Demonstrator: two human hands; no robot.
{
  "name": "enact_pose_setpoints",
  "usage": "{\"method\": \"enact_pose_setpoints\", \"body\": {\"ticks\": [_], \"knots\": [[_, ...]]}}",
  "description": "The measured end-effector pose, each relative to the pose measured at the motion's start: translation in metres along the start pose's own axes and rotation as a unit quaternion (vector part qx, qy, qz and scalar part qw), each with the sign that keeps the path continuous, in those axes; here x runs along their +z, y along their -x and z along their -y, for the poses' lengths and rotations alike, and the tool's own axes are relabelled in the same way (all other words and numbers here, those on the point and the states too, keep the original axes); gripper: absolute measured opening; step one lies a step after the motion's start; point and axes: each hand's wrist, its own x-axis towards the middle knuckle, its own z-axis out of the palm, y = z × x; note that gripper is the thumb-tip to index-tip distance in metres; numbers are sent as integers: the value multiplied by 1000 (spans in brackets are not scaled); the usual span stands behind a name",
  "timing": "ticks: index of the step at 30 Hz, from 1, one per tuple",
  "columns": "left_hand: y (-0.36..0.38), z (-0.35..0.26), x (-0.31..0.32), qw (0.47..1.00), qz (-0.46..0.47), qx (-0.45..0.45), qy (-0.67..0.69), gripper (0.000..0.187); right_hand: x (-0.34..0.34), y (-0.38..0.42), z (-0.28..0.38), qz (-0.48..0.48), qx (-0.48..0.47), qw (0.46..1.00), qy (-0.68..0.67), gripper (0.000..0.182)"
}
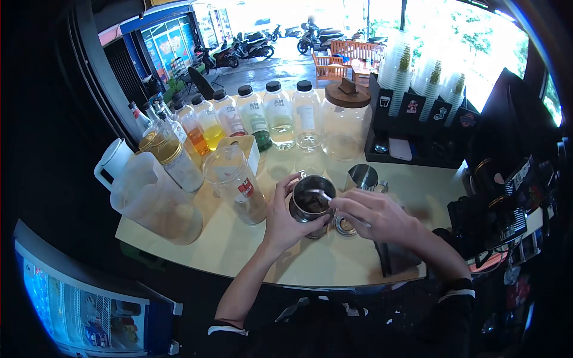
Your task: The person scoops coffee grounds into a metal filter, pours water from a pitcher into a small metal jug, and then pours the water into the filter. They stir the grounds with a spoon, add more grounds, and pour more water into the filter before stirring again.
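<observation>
Near the counter's middle, a metal cup with dark contents stands between my hands. My left hand wraps around its left side, with the thumb across the front. In my right hand is a spoon, pinched at the handle, with its lower end inside the cup. A steel pitcher stands just behind my right hand. Close beside that hand, a small round metal piece rests on the counter, partly covered by my fingers. What the cup holds is too dark to make out.
Left of my hands stand a clear plastic jug and a tall clear container. Several capped bottles and a wooden-lidded jar line the back. Stacked plastic cups fill a black holder at right. A dark flat item lies at the front edge.
</observation>
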Motion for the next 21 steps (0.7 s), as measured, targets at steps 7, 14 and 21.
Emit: {"method": "enact_pose_setpoints", "body": {"ticks": [7,14,21], "knots": [[-2,2,-3,1000,15,17,16,94,-1,1,-2,-16,-1,1000,22,40],[-4,4,-7,998,38,45,30,99,-9,3,2,-18,-3,1000,22,39],[-10,-2,-16,995,65,17,73,104,-14,5,1,3,-33,999,-3,44]]}}
